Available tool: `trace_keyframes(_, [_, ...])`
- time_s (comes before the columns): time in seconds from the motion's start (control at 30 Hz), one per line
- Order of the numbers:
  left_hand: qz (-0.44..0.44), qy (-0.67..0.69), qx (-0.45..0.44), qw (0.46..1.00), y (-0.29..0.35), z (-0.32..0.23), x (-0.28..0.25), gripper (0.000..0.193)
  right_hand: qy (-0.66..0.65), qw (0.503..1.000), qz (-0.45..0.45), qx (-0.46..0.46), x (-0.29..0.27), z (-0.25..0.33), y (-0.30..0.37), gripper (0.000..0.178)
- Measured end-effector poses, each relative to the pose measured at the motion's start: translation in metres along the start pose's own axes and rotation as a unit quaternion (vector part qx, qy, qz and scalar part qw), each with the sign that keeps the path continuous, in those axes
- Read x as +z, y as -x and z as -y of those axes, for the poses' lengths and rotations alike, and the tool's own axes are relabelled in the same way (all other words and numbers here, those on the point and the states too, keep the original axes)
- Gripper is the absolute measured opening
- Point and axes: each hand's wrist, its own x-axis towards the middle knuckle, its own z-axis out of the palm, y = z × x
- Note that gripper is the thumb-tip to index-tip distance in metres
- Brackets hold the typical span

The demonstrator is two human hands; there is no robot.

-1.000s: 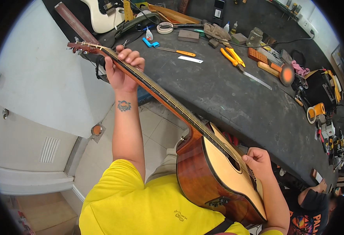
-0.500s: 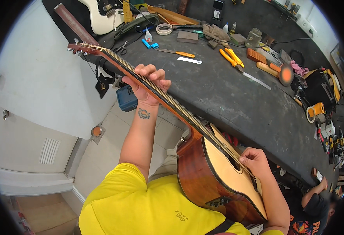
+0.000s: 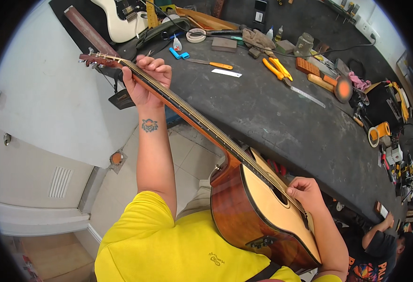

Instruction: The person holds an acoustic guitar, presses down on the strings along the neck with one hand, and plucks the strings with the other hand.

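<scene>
An acoustic guitar [image 3: 258, 202] with a pale top and reddish-brown sides rests against my body, its neck slanting up to the far left. My left hand [image 3: 149, 82] wraps loosely around the neck near the headstock [image 3: 100, 59]. Its thumb lies on the near side, and its curled fingers arch over the strings from the far side. Over the strings by the soundhole [image 3: 281, 196], my right hand [image 3: 305, 192] is closed with thumb and forefinger pressed together. Whether a pick is between them is hidden.
A dark workbench [image 3: 263, 117] runs beyond the guitar. On it lie orange-handled pliers [image 3: 277, 68], a steel ruler [image 3: 307, 96], a file [image 3: 211, 64], a blue string winder [image 3: 178, 54] and a tape roll [image 3: 196, 35]. A white electric guitar [image 3: 122, 21] lies far left. Another person [image 3: 373, 249] is at lower right.
My left hand has slid up the neck toward the headstock, moving left and away from me. The guitar has shifted very slightly left. My right hand stays by the soundhole.
</scene>
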Motion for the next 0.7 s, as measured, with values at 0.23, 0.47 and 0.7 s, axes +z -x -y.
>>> trace_keyframes(0.23, [-0.023, -0.043, 0.002, 0.999, 0.003, 0.005, 0.014, 0.043, -0.026, 1.000, -0.002, -0.015, -0.002, -0.006, 0.002, 0.020])
trace_keyframes(0.47, [0.007, -0.013, -0.023, 1.000, 0.007, 0.001, 0.007, 0.040, 0.037, 0.999, -0.018, -0.018, 0.005, 0.003, 0.002, 0.023])
trace_keyframes(0.7, [-0.022, -0.085, -0.014, 0.996, 0.001, -0.003, 0.019, 0.027, -0.029, 0.986, -0.007, -0.163, -0.004, 0.006, 0.011, 0.047])
